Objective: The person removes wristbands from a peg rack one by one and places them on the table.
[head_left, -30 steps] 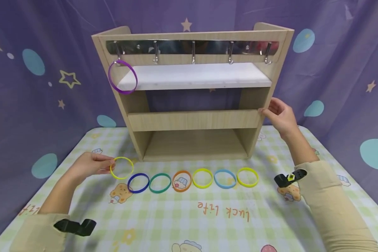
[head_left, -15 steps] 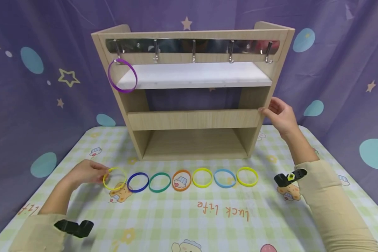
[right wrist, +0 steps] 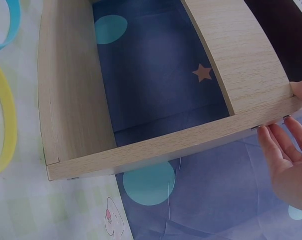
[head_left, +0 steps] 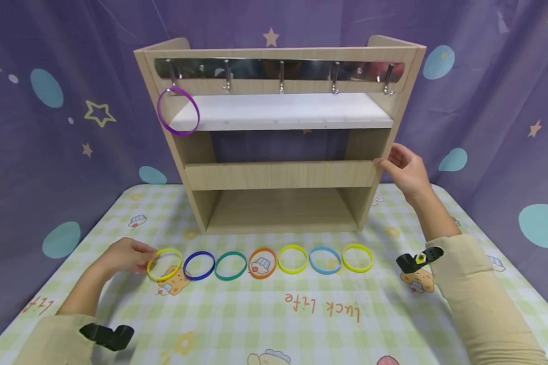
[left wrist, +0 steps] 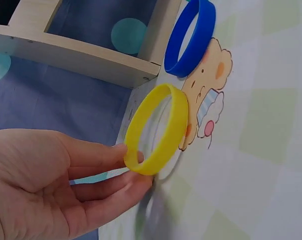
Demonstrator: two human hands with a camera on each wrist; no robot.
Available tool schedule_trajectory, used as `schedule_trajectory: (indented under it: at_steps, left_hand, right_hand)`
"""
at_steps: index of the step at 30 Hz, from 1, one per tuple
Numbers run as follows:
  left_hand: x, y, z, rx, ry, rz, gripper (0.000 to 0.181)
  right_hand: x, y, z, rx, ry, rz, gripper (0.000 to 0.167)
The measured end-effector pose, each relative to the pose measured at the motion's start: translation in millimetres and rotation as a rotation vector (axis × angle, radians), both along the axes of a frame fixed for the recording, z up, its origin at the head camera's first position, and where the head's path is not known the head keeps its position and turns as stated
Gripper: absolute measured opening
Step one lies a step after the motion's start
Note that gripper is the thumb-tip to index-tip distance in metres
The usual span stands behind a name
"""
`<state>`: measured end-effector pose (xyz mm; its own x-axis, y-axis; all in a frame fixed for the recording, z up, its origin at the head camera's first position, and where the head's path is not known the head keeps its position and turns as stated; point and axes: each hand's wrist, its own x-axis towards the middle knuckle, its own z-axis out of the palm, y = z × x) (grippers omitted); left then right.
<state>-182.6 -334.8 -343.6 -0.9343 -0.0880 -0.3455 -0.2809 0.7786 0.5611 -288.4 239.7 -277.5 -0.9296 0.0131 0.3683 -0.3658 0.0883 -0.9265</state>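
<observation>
At the left end of a row on the table, my left hand [head_left: 127, 255] pinches a yellow silicone wristband [left wrist: 174, 131] between thumb and fingers. The band is tilted, close to the cloth; whether it touches cannot be told. Beside it lies a dark blue wristband [head_left: 199, 278]. My right hand [head_left: 408, 173] grips the right side panel of a wooden shelf unit [head_left: 278, 175], thumb at the front edge and fingers along the outer side. A purple wristband [head_left: 181, 133] hangs from the leftmost metal hook [head_left: 171, 76] on the shelf.
Rightward along the row lie a green wristband [head_left: 230, 278], an orange one [head_left: 262, 277], and yellow and light blue ones. More hooks line the metal strip [head_left: 255, 69]. A checked cloth [head_left: 228, 324] covers the table; a purple curtain [head_left: 73, 40] hangs behind.
My left hand has moved down and slightly left with the yellow wristband, from above the row to its left end. The right hand stays at the shelf's side.
</observation>
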Motion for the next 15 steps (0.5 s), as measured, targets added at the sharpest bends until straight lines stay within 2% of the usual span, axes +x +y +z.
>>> schedule_trajectory:
  at_steps: [4,6,11,15]
  left_hand:
    - [0.5,-0.4,2.5,-0.037,0.011,0.005,0.038]
    - [0.7,-0.9,4.6,-0.049,0.040,-0.009,0.040]
    - [1.2,1.9,13.3,-0.052,0.176,-0.049,0.049]
    - [-1.4,10.9,22.8,0.004,0.295,-0.048,0.051]
  right_hand:
    - [-0.4,0.0,-0.1,-0.011,0.008,0.007,0.029]
    - [-0.9,0.1,-0.2,-0.014,0.012,0.010,0.029]
    - [-1.0,0.3,-0.5,-0.009,0.003,0.007,0.029]
    - [-0.4,0.8,-0.5,0.009,-0.008,-0.001,0.029]
